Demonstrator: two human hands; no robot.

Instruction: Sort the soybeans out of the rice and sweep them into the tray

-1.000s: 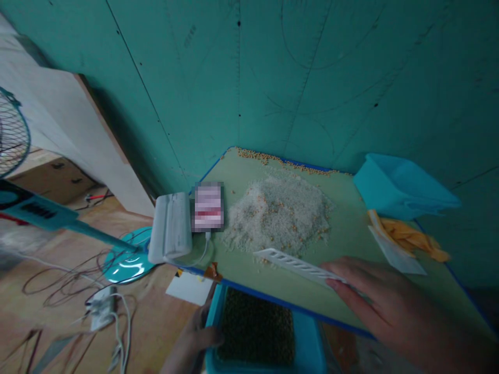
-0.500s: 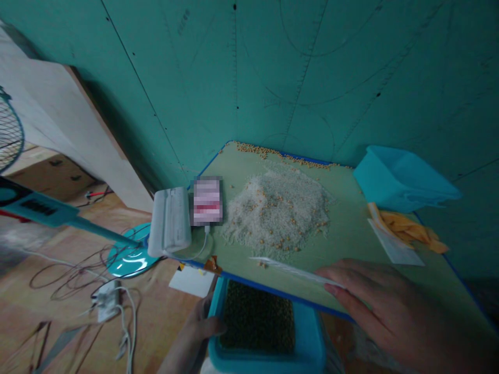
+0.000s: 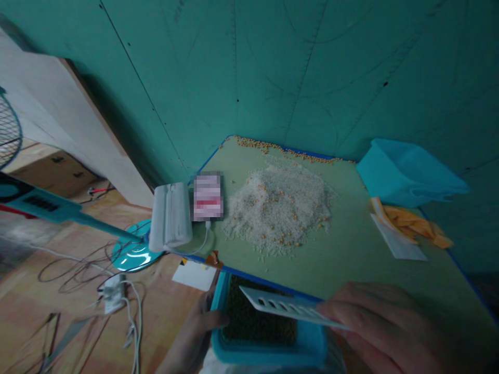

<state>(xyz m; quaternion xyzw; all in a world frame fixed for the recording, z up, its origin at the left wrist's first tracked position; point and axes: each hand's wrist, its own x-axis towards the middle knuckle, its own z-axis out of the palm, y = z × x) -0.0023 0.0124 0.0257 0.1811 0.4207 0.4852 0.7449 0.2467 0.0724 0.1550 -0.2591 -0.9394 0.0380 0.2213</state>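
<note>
My right hand is closed on a white slotted plastic strip, held over the near edge of the green table. The strip reaches out above a blue tub filled with small dark green grains. My left hand grips the tub's left rim just below the table edge. A heap of white rice mixed with yellow grains lies in the middle of the table, apart from both hands.
A white box and a phone on a cable sit at the table's left edge. A blue tub and orange packets stand at the right. Yellow grains line the far edge. A fan base and cables lie on the floor.
My right hand has drawn the slotted strip back from the rice heap to the table's near edge, over the tub. The left hand has stayed on the tub's rim.
</note>
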